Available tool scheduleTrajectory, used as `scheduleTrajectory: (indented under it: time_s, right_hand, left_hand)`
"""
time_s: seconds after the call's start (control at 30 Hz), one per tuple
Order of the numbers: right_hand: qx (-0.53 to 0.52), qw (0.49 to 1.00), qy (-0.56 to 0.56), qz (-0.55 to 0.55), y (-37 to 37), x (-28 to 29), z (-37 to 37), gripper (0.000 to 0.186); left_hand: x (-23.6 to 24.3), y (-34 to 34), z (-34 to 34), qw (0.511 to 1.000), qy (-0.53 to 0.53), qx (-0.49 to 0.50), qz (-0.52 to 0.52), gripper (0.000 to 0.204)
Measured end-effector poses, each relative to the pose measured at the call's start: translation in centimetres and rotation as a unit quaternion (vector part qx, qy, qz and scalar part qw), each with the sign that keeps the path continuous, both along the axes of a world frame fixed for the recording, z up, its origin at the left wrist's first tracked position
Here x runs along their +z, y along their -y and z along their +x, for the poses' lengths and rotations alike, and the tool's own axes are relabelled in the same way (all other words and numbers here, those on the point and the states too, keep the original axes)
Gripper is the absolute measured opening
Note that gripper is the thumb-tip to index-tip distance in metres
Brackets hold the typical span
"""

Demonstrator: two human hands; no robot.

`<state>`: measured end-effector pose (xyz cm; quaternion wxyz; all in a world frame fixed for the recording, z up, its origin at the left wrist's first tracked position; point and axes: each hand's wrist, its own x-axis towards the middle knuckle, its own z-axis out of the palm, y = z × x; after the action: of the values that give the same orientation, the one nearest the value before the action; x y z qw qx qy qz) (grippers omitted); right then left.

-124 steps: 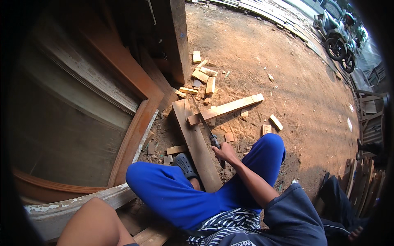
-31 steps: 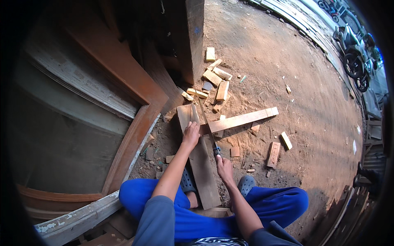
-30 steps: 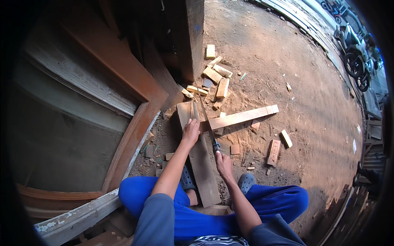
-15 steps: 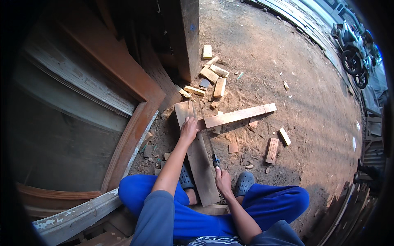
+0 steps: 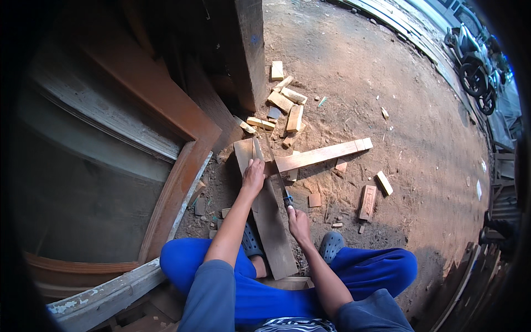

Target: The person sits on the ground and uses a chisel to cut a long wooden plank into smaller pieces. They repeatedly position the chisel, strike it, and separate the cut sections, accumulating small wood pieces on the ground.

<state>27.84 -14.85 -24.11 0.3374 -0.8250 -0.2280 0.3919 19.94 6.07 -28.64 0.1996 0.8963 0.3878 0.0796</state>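
Observation:
My right hand (image 5: pixel 298 224) is closed around the dark handle of a hand saw (image 5: pixel 287 200). Its thin blade points away from me and crosses a pale wooden batten (image 5: pixel 326 156) close to the batten's left end. My left hand (image 5: pixel 254 177) grips that end and presses it down on a long weathered plank (image 5: pixel 276 240). The plank lies lengthwise between my feet, and the batten sticks out over it to the right. My left palm and fingertips hide part of the batten's end.
Several offcuts (image 5: pixel 280 101) are heaped beyond the plank, by a thick wooden post (image 5: pixel 251 61). Smaller blocks, such as a carved one (image 5: pixel 367 202), lie on the dirt to the right. A framed wooden panel (image 5: pixel 182 182) leans at left. Motorcycles (image 5: pixel 473 66) stand far right.
My right hand and the saw have moved forward, away from me, so more blade shows past the batten. My left hand and the batten stay nearly in place.

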Motion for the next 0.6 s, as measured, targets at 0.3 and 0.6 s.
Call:
scheduleTrajectory:
  time_s: [0.3, 0.6]
  right_hand:
    - [0.001, 1.0, 0.03, -0.007, 0.1, -0.2, 0.0, 0.056]
    - [0.013, 1.0, 0.012, -0.008, -0.8, -0.7, 1.0, 0.055]
  left_hand:
    - [0.4, -0.6, 0.1, 1.0, -0.008, -0.018, 0.005, 0.034]
    - [0.0, 0.4, -0.5, 1.0, 0.02, -0.009, 0.012, 0.034]
